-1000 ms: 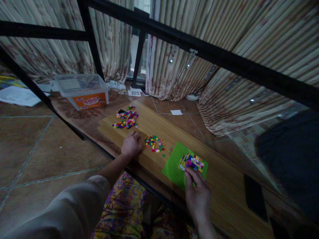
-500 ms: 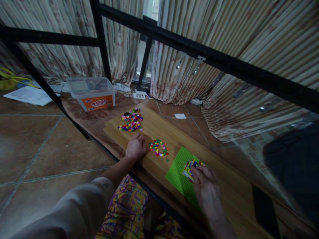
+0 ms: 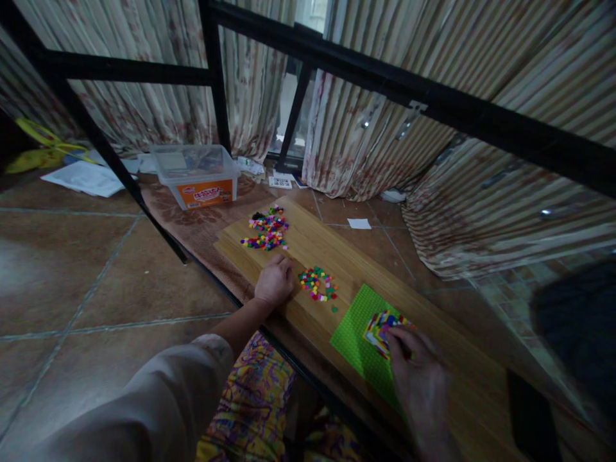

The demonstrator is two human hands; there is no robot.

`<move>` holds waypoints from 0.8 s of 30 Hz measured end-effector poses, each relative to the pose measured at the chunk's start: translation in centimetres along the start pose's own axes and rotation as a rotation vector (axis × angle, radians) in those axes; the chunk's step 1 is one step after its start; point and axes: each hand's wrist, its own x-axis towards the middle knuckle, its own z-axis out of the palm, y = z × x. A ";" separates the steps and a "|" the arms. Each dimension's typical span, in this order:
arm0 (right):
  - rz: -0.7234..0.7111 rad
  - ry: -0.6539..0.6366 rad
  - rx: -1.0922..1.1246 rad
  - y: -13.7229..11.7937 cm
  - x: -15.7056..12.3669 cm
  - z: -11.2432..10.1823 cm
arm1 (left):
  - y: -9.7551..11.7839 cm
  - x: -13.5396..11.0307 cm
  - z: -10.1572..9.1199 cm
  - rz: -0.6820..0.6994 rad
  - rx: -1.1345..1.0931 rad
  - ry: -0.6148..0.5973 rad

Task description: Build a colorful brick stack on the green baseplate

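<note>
On the wooden board lies a green baseplate [image 3: 356, 321] that carries a low, layered build of coloured bricks [image 3: 378, 332]. My right hand [image 3: 418, 366] is over the build, thumb and fingers pinched at its near right side; what sits between the fingertips is hidden. My left hand [image 3: 275, 282] rests on the board's near edge with its fingers curled in, and whatever they may hold cannot be seen. Just right of it is a ring-shaped scatter of small coloured bricks [image 3: 315, 282]. One green piece [image 3: 334, 309] lies apart, between that scatter and the baseplate.
Farther back on the wooden board [image 3: 327, 247] are heaps of loose bricks [image 3: 265, 231]. A clear plastic box [image 3: 202, 179] with an orange label stands on the brown cloth. A dark flat object [image 3: 532, 410] lies at the right end. Black metal bars [image 3: 144, 72] cross the space.
The whole view has shifted, so things appear farther right. My right hand has moved slightly off the build's top toward its near right side. My left hand stays put on the board.
</note>
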 end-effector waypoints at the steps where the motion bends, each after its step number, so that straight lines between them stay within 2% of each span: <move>1: -0.029 0.012 -0.005 0.0 -0.1 -0.1 | 0.0 0.0 0.0 0.000 -0.001 0.001; 5: -0.123 0.056 -0.062 -0.2 -0.3 -0.3 | 0.0 0.0 0.1 -0.007 -0.002 0.000; 10: -0.174 0.002 -0.145 -0.2 -0.5 -0.4 | -0.1 0.0 0.1 0.005 0.000 0.012; 24: -0.107 0.034 -0.090 -0.7 -0.5 -0.4 | 0.1 0.0 -0.2 -0.044 0.030 -0.022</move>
